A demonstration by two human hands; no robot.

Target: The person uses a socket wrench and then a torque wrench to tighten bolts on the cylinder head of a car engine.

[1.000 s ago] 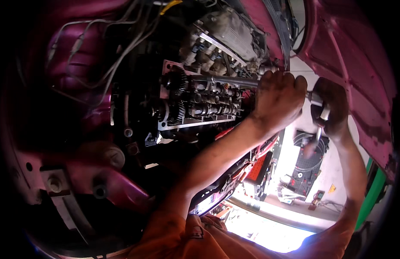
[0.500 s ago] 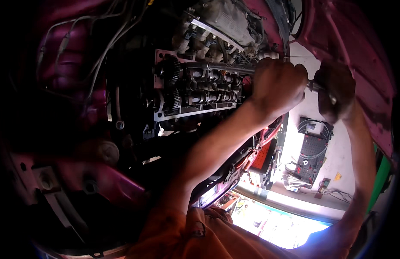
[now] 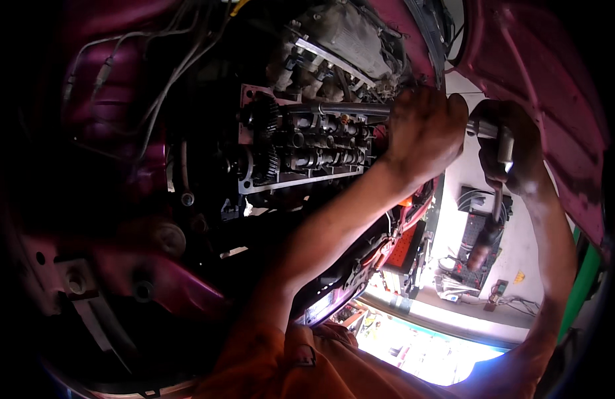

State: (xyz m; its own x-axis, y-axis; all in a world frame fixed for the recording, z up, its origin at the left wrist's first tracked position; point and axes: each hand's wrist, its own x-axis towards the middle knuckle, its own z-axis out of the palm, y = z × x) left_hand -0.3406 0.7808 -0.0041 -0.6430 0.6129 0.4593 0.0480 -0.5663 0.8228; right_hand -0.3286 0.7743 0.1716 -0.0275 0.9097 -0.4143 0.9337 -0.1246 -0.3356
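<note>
My left hand (image 3: 427, 130) is closed around a long metal bar (image 3: 354, 108), which runs leftward over the open cylinder head (image 3: 307, 174). Two toothed camshaft gears (image 3: 271, 120) and rows of camshaft lobes are exposed there. Farther right, my right hand (image 3: 520, 143) grips a shiny metal piece (image 3: 505, 145) shaped like a socket, in line with the bar; whether the two are joined I cannot tell. Below that hand hangs a blurred, elongated shape (image 3: 483, 253) with a reddish end, its kind unclear.
A dusty intake manifold (image 3: 347, 40) lies behind the cylinder head. Magenta body panels (image 3: 540, 80) rise at the right and frame the engine bay at left. A red tool cabinet (image 3: 404, 246) and a black perforated board (image 3: 477, 233) stand beyond my left forearm. Thin pipes (image 3: 168, 80) run at upper left.
My right hand has turned and shifted slightly, so the shiny socket-shaped piece now shows. The blurred elongated shape has appeared below it. My left hand stays nearly in place on the bar.
</note>
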